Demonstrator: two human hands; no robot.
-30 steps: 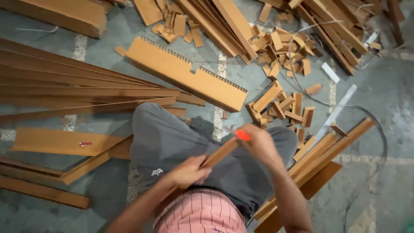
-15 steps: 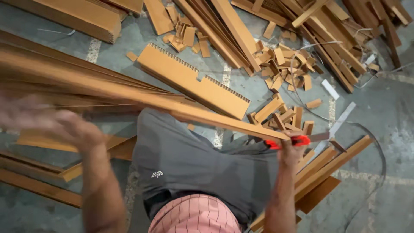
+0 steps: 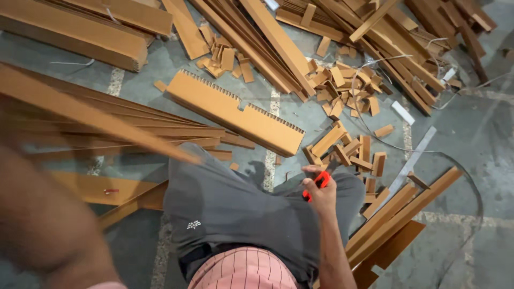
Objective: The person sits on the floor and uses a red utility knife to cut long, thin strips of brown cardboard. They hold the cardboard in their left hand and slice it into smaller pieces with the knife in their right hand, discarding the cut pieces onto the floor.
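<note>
My right hand (image 3: pixel 321 191) is shut round a small red cutter (image 3: pixel 319 182), thumb on top, resting over my right knee on the grey trousers (image 3: pixel 235 208). Can't tell if a blade is out, too small to see.

Left arm (image 3: pixel 43 225) is a big blur at bottom left, close to the cam. The left hand itself isn't clear, so can't tell if it's open or closed. A long cardboard strip (image 3: pixel 101 120) runs from the top-left edge down toward my left knee, blurred too; its near end looks to be by the left arm, but the grip is hidden.

Around me on the grey floor (image 3: pixel 466 134):
- notched cardboard piece (image 3: pixel 235 112) w/ a saw-tooth edge, lying flat just ahead of my knees
- heap of short cardboard offcuts (image 3: pixel 342 88) ahead & right, more scattered near the right knee
- stack of long strips (image 3: pixel 118 128) to my left, under the blurred one
- a few angled strips (image 3: pixel 401 214) just right of my right leg
- thick cardboard slab (image 3: pixel 75 37) top left
- thin wire (image 3: pixel 460 171) curving over the floor at right
- pink striped shirt (image 3: pixel 243 270) at bottom edge
</note>
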